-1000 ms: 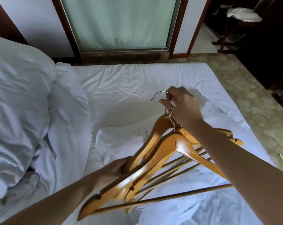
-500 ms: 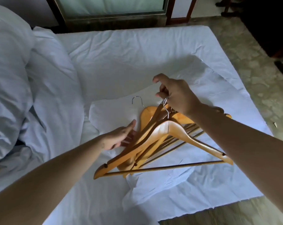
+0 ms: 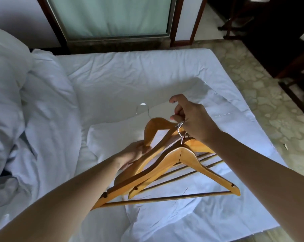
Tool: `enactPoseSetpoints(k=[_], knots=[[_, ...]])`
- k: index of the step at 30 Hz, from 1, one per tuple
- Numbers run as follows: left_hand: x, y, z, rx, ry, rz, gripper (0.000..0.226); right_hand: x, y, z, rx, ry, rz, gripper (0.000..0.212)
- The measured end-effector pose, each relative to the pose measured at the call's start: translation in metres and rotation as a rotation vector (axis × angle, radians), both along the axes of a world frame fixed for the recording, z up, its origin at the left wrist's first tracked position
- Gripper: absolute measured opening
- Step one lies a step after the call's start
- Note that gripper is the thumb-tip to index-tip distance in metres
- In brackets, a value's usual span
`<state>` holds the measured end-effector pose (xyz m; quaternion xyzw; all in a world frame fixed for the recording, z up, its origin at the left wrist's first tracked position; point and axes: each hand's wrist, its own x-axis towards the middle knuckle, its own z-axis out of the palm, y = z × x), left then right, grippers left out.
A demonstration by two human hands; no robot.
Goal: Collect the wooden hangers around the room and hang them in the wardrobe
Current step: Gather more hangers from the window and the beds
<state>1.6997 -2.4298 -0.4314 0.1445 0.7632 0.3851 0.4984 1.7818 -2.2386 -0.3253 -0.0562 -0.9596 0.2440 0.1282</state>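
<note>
Wooden hangers (image 3: 187, 159) hang bunched above the near right of the bed (image 3: 116, 74), their hooks (image 3: 180, 125) pinched in the right hand (image 3: 194, 119). The left hand (image 3: 132, 154), spread and reaching a moment ago, now closes its grip round the left arm of a loose hanger (image 3: 153, 125) just beyond the bunch. It looks ready to join them; the wardrobe is out of view.
</note>
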Motion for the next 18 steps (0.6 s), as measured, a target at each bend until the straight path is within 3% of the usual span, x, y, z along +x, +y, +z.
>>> enactPoseSetpoints(k=[2, 7, 14, 16, 18], knots=[[-0.008, 0.002, 0.024, 0.125, -0.077, 0.046, 0.021, 0.007, 0.005, 0.015, -0.01, 0.021, -0.05, 0.043], [-0.023, 0.013, 0.095, 0.181, -0.094, -0.078, 0.009, 0.023, 0.009, 0.072, -0.111, 0.057, -0.138, 0.05], [-0.02, 0.025, 0.201, 0.311, -0.393, -0.165, 0.059, 0.038, 0.002, 0.183, -0.092, 0.219, -0.088, 0.051], [-0.008, 0.028, 0.234, 0.303, -0.362, -0.253, 0.071, 0.044, -0.005, 0.212, -0.051, 0.225, -0.101, 0.045], [0.01, 0.029, 0.268, 0.291, -0.215, -0.342, 0.05, 0.053, -0.012, 0.238, 0.042, 0.219, -0.111, 0.048]])
